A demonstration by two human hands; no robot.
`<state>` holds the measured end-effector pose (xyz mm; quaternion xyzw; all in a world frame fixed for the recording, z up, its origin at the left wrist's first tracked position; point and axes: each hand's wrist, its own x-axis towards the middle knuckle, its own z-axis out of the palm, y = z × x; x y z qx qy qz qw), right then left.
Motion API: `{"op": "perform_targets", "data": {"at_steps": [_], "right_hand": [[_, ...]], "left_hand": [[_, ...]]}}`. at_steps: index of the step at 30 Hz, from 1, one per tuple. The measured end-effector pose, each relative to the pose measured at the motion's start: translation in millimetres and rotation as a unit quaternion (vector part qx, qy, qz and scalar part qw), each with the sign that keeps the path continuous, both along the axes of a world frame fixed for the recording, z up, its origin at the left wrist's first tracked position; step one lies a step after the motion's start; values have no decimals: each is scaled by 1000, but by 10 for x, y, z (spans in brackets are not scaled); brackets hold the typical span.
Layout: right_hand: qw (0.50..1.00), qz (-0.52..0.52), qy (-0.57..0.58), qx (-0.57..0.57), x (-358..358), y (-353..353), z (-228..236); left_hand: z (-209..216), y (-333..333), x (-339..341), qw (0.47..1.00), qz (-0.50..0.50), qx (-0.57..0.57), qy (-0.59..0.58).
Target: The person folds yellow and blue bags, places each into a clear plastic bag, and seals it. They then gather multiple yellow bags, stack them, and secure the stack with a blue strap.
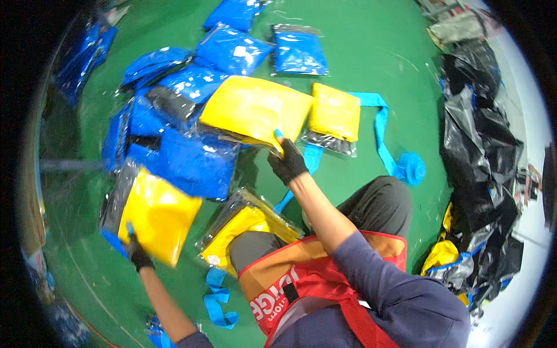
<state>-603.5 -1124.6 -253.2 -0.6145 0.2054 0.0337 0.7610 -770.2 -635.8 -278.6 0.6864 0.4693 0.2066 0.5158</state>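
My left hand [138,254], in a dark glove, is closed on the near edge of a folded yellow packet in clear plastic [162,211]; its thumb lies on top and the other fingers are hidden beneath. My right hand [288,165], gloved too, pinches the near corner of a larger folded yellow packet [255,110], held tilted over a heap of blue packets [197,162]. Right of it, another yellow packet [335,113] lies across a light blue strap [380,124]. One more yellow packet [243,226] rests by my left knee.
The strap ends in a roll [411,169] on the green floor [371,46]. A separate blue packet [300,51] lies at the far side. Black plastic sheeting [478,145] lines the right edge. A loose strap piece [219,301] curls near my left forearm.
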Motion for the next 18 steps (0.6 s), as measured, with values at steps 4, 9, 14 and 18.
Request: {"op": "perform_targets", "data": {"at_steps": [4,9,14,18], "right_hand": [[837,235,-102,-484,-879,343,491],[877,461,-74,-112,-958,466,761],[877,455,54,141,103,287,1054],[787,473,152,367,342,757,1295]], "left_hand": [[304,-908,390,956,-276,-35,-94],[843,-1656,627,713,-166,-616,-291],[1476,-1416,585,913,-85,-340,-207],[1585,-1426,362,948,-147,-210,-187]]}}
